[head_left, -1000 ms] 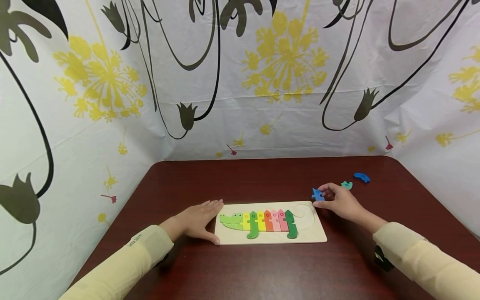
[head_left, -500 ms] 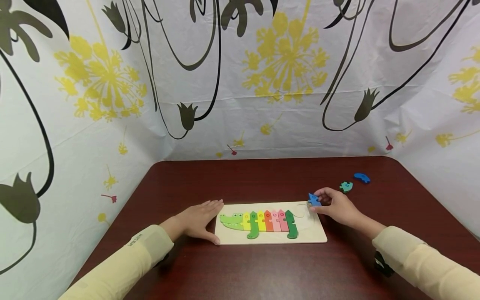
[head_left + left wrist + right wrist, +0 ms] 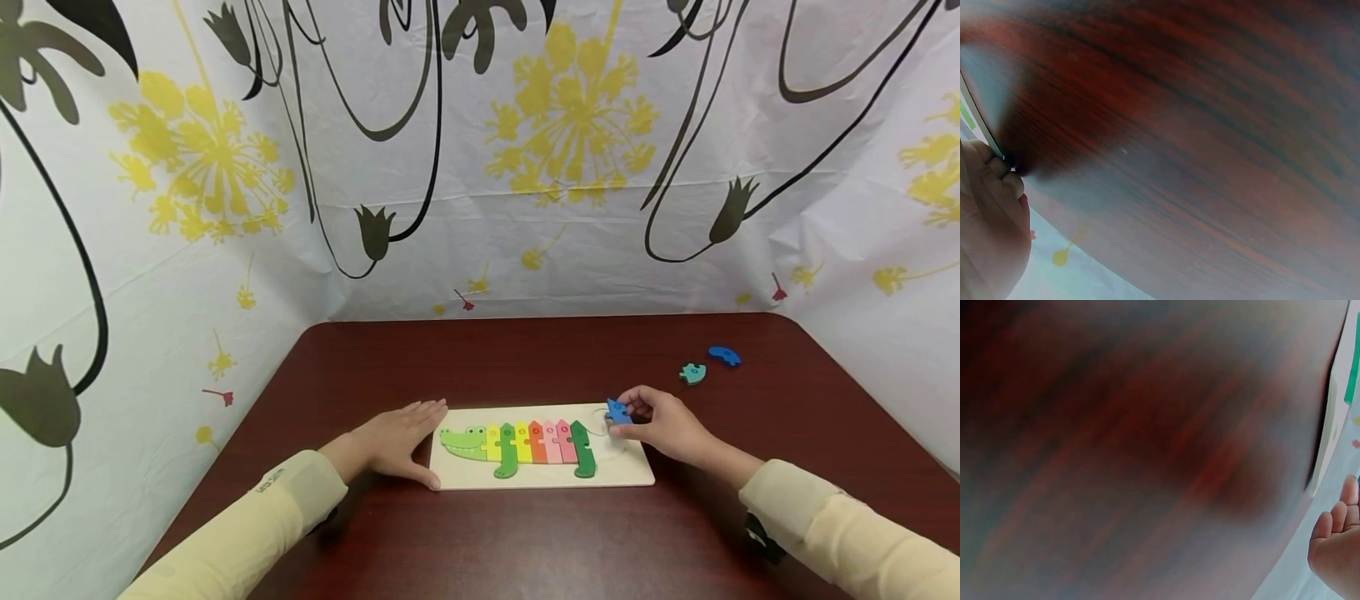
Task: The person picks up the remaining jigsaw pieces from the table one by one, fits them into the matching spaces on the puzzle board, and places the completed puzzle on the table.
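Observation:
A pale wooden puzzle board [image 3: 468,476] lies on the table, with a crocodile [image 3: 465,444] of coloured, numbered pieces filling its left and middle. At the board's left end, my left hand [image 3: 397,442] rests with fingers extended along the edge and thumb at the near corner. My right hand [image 3: 667,427] pinches a blue puzzle piece [image 3: 617,412] between thumb and fingers, over the curved tail outline at the board's right. In the left wrist view, the left hand [image 3: 991,219] touches the board's edge. The right wrist view shows only part of the right hand [image 3: 1341,544]; the piece is mostly hidden there.
Beyond the right hand, a teal puzzle piece [image 3: 692,373] and a curved blue puzzle piece [image 3: 724,356] lie on the dark red-brown table [image 3: 480,542]. A white patterned cloth [image 3: 480,225] hangs around the table's back and sides.
My right hand has moved left and slightly nearer, bringing the blue puzzle piece from the board's far right corner to over the tail outline. The left hand has stayed still.

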The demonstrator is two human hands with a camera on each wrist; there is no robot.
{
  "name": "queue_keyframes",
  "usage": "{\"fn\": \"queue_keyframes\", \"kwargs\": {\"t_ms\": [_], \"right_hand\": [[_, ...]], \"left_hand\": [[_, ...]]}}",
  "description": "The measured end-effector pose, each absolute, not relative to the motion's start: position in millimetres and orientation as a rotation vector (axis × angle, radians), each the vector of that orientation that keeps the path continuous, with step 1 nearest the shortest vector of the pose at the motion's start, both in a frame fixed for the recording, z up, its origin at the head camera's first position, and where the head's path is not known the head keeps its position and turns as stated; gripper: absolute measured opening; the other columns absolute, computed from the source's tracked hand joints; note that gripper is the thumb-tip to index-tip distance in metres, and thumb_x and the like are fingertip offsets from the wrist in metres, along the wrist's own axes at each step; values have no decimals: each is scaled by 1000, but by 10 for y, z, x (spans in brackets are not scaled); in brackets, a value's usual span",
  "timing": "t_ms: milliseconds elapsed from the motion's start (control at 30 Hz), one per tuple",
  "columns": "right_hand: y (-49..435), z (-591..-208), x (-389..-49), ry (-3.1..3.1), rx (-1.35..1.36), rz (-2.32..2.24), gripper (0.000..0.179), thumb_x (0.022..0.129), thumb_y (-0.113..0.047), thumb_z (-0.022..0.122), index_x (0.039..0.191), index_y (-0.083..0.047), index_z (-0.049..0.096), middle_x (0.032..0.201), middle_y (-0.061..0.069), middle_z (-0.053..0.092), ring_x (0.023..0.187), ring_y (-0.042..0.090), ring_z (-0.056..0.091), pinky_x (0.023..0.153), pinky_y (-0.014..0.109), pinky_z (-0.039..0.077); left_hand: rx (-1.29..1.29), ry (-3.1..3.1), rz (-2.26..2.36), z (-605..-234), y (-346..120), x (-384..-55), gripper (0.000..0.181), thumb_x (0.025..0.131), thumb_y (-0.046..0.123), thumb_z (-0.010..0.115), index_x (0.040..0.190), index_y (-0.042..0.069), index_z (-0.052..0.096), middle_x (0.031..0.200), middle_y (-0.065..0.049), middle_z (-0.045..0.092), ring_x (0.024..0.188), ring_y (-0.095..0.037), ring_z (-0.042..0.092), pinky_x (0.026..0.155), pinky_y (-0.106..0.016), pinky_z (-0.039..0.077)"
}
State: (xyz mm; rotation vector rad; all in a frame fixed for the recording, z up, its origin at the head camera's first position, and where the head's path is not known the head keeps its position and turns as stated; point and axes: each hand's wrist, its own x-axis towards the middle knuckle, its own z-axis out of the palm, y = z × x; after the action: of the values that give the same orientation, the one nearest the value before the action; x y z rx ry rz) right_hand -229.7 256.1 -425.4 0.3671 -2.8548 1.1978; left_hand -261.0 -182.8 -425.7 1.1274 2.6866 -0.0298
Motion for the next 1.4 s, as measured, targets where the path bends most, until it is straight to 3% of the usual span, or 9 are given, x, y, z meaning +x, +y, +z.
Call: {"fn": "queue_keyframes", "kwargs": {"t_ms": [433,700,1400], "right_hand": [[2442,-4284,-2222,-2868,427,1215,46,76,-31,84,105,-3,61,88,3,55,81,21,48,63,27,41],[2409,-4290,-2185,-2887,466,1221,46,77,-31,84,106,-4,61,90,2,57,83,20,51,68,28,45],[2351,-4358,-2156,-2888,541,1186,41,73,-30,86,98,-6,62,85,0,55,81,18,47,65,26,39]], "left_hand": [[1122,2687,-21,-4257,-1829,-2602,120,73,87,46,156,8,14,162,-6,12,147,-20,12,116,-36,17],[1123,2688,-19,-4246,-1826,-2596,119,73,87,47,156,7,14,162,-6,12,147,-19,12,116,-35,17],[1139,2688,-37,-4250,-1821,-2608,121,73,88,44,156,6,14,162,-7,13,147,-20,12,117,-34,15]]}}
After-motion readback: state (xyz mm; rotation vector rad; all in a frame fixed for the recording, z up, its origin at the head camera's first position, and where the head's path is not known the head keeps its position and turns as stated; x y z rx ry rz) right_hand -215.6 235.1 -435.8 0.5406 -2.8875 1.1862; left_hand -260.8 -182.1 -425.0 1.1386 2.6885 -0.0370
